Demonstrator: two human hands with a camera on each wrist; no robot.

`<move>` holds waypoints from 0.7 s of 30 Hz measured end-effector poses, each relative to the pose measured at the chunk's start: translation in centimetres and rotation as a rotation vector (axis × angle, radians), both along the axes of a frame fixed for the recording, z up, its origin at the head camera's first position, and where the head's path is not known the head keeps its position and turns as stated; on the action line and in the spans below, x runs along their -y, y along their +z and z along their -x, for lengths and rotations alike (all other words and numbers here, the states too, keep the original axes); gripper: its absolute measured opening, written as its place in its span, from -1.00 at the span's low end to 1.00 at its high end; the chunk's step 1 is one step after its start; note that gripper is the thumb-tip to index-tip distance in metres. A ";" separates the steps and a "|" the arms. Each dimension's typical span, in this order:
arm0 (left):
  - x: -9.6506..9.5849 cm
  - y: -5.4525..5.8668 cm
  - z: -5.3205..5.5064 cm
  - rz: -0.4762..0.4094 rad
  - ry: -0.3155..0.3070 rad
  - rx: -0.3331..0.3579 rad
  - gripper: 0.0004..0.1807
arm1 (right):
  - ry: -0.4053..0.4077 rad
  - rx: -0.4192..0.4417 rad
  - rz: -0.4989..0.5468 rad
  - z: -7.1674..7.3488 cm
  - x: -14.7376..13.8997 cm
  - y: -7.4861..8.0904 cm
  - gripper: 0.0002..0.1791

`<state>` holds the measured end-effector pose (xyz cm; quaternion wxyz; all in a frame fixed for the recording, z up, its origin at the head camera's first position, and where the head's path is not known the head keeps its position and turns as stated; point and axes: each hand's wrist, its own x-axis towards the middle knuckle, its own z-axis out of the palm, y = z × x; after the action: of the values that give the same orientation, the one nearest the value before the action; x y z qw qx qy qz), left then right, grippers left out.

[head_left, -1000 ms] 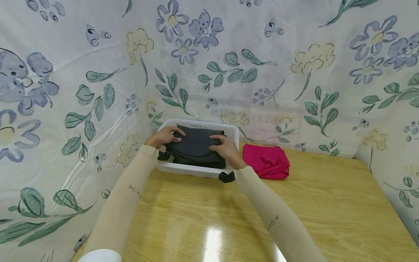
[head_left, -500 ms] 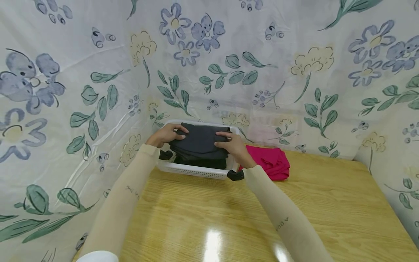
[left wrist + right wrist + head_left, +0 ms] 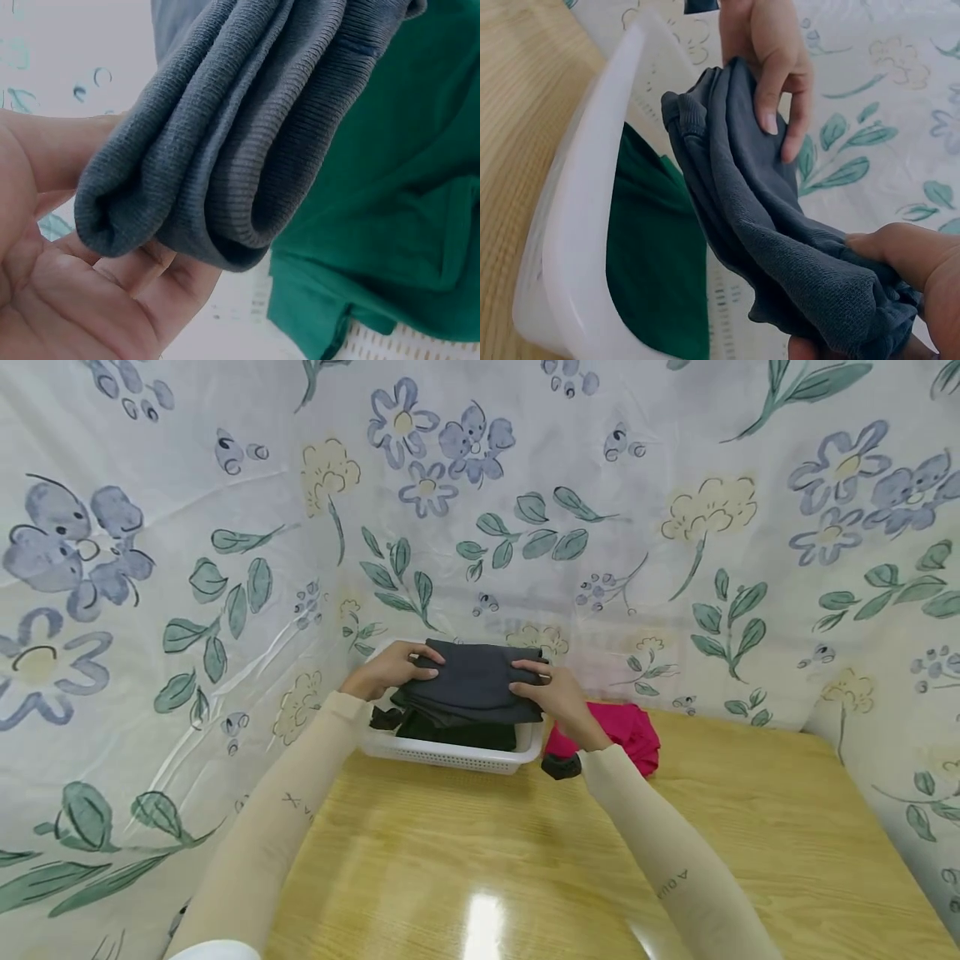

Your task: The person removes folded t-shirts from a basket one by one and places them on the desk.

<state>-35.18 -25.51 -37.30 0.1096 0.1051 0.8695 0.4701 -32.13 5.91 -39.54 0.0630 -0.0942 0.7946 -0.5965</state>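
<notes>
Between my two hands is a folded dark grey garment [image 3: 480, 675], lifted above a white plastic basket [image 3: 450, 757]. My left hand [image 3: 387, 669] grips its left end, with fingers under the folds in the left wrist view. At the other end, my right hand [image 3: 557, 695] pinches the layers between thumb and fingers. Ribbed edges [image 3: 247, 172] of the garment show up close in the left wrist view. Below it, a folded green cloth [image 3: 656, 247] lies inside the basket; in the head view it looks nearly black.
A folded bright pink cloth [image 3: 633, 731] lies on the wooden table [image 3: 420, 835] right of the basket, partly behind my right wrist. A flower-printed sheet [image 3: 600, 602] hangs close behind the basket and along the left side.
The grey garment has risen out of the basket and shifted right, with both hands holding it. More of the green cloth beneath now shows. The basket has stayed in place.
</notes>
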 end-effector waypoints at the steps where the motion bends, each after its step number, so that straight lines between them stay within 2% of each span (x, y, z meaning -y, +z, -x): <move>1: -0.2 0.0 0.0 -0.002 -0.004 0.003 -0.63 | -0.001 0.001 -0.004 -0.1 -0.3 0.0 -0.51; 4: -0.8 -0.1 -0.2 -0.010 -0.017 0.009 -0.64 | 0.010 0.018 0.025 -0.3 -1.1 -0.1 -0.51; 11: -2.4 0.0 -0.3 0.031 -0.038 -0.031 -0.65 | 0.014 0.052 0.070 -0.5 -3.0 -0.1 -0.50; 21: -4.9 0.6 -0.4 -0.001 -0.060 -0.045 -0.67 | 0.009 0.025 0.068 -0.8 -5.7 0.6 -0.50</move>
<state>-34.74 -20.62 -36.68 0.1042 0.1417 0.8678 0.4647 -31.34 11.65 -38.98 0.0722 -0.0924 0.7726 -0.6240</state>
